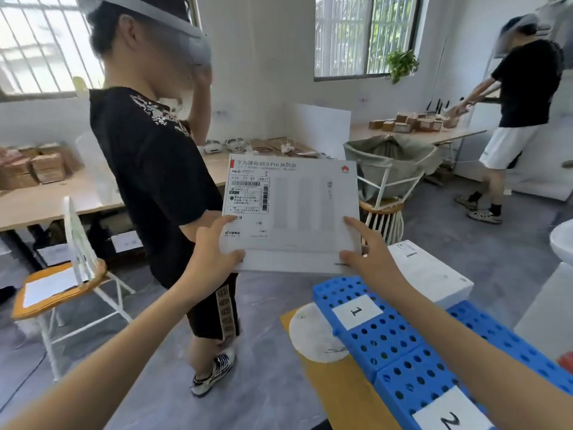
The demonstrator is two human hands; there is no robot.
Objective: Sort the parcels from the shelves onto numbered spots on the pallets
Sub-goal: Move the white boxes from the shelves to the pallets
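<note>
Parcel (297, 212) hangs just beyond the blue pallet (387, 342), pinched by fingers (223, 221) of left hand (217, 246) and right hand (369, 252); spots 1 and 2 await filling.

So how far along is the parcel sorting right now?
Done: one white box looks set at the blue pallet's far end. In hand: the left hand and right hand hold a flat white parcel in the air. Left: placing it; label 1 and label 2 lie uncovered.

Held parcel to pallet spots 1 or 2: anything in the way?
Nothing visible. The left hand and right hand hold the parcel just beyond label 1; it and label 2 lie bare. A white box sits farther along.
</note>
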